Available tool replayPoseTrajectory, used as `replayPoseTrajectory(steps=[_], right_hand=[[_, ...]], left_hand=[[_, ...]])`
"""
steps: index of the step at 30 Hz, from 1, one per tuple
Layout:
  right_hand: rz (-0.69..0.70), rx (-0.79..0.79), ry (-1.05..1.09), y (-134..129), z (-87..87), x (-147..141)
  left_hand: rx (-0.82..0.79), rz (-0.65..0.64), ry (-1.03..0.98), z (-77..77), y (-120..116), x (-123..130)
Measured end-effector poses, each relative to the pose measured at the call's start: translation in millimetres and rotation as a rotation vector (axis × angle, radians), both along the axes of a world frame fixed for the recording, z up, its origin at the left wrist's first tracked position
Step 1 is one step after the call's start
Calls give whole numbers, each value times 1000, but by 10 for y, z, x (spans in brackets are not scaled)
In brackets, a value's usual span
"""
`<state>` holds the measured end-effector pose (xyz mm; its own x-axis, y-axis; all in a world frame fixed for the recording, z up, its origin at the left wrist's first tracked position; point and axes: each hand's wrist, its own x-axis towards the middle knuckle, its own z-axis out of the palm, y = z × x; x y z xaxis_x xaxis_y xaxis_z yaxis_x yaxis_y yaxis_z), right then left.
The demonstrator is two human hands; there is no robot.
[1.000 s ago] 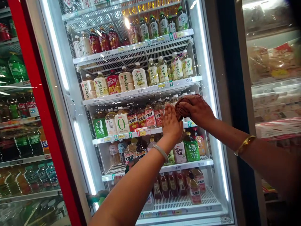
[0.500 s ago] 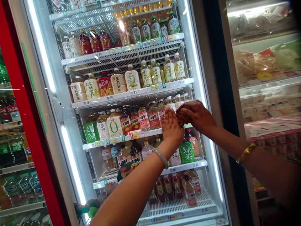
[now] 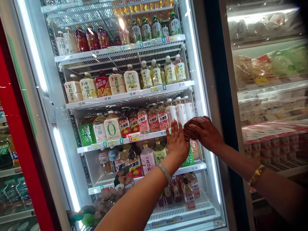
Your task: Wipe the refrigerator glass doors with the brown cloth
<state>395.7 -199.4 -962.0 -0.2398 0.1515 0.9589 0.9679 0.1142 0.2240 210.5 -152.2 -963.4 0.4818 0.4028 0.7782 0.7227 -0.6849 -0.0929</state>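
A glass door (image 3: 157,98) stands in front of lit shelves of bottled drinks. My left hand (image 3: 177,141), with a pale bangle at the wrist, lies flat against the glass, its fingers stretched upward. Beside it, my right hand (image 3: 209,132) is closed over a bunched dark brown cloth (image 3: 191,128) and presses it to the door near the right side. A gold bracelet (image 3: 257,175) circles the right wrist. The cloth's edge touches or nearly touches the left hand. Behind the glass, the forearms hide part of the lower bottles.
Pink artificial-looking flowers (image 3: 108,197) show low at the left, perhaps as a reflection. A red frame (image 3: 31,166) borders another drinks cooler on the left. Past a dark post (image 3: 223,96) on the right, an open chiller (image 3: 271,83) holds packaged food.
Both hands and the cloth have slid down the glass and somewhat to the right relative to the shelves. The view has shifted a little to the right.
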Motion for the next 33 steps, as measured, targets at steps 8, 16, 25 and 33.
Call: replayPoseTrajectory(steps=[8, 16, 25, 33], right_hand=[[-33, 30, 155, 38, 827, 187], [-91, 56, 138, -91, -663, 161], [-79, -8, 136, -133, -631, 231], [-70, 28, 220, -62, -1416, 158]], left_hand=[[-72, -2, -101, -19, -104, 359], [-7, -69, -91, -739, -61, 343], [-59, -8, -79, -1137, -127, 501], [-44, -42, -67, -1433, -53, 517]])
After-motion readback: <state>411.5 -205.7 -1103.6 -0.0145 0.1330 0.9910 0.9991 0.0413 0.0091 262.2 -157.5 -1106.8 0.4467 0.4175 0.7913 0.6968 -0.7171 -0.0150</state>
